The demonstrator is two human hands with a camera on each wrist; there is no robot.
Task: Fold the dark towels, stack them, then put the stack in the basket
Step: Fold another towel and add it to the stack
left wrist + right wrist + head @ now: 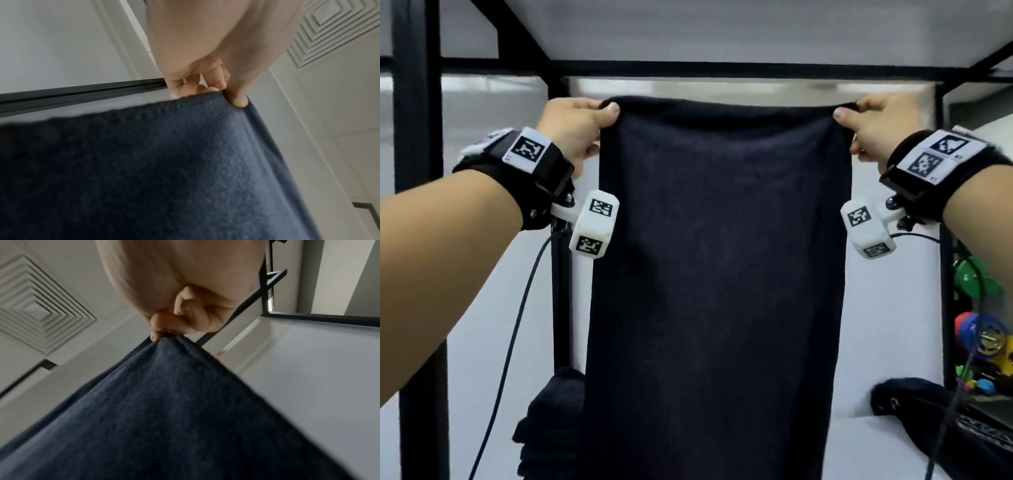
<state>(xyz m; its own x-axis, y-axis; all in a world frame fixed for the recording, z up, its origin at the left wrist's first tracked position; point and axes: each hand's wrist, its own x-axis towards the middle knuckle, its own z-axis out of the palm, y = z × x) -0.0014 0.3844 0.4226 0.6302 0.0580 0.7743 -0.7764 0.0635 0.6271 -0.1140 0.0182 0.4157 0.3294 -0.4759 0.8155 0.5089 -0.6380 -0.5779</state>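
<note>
**Clerk:** Listing item one: dark navy terry-cloth towel (719, 260), held up spread flat by its two top corners, top edge roughly level, body hanging straight down in front of the person.

**Checker:** Left hand?

**Clerk:** Left hand (580, 128), raised with the forearm reaching up from lower left. Thumb (236, 97) pressed on the near face of the towel's corner, fingers curled behind the hem; it pinches the corner. Black wrist strap with white coded markers (530, 150) worn on the wrist.

**Checker:** Right hand?

**Clerk:** Right hand (873, 126), raised to about the same height, forearm coming in from the right. Thumb and curled fingers (197, 321) pinch the opposite top corner, the cloth bunching to a point at the grip.

**Checker:** Other stock?

**Clerk:** Crumpled dark cloth heap (551, 425) low on the left, partly behind the hanging towel. Second dark cloth heap (917, 401) low on the right, on the white surface (859, 448). Black metal frame (414, 240) around the workspace. Bright plastic toys (983, 335) at the far right edge. Whether the heaps are folded, I cannot tell.
</note>
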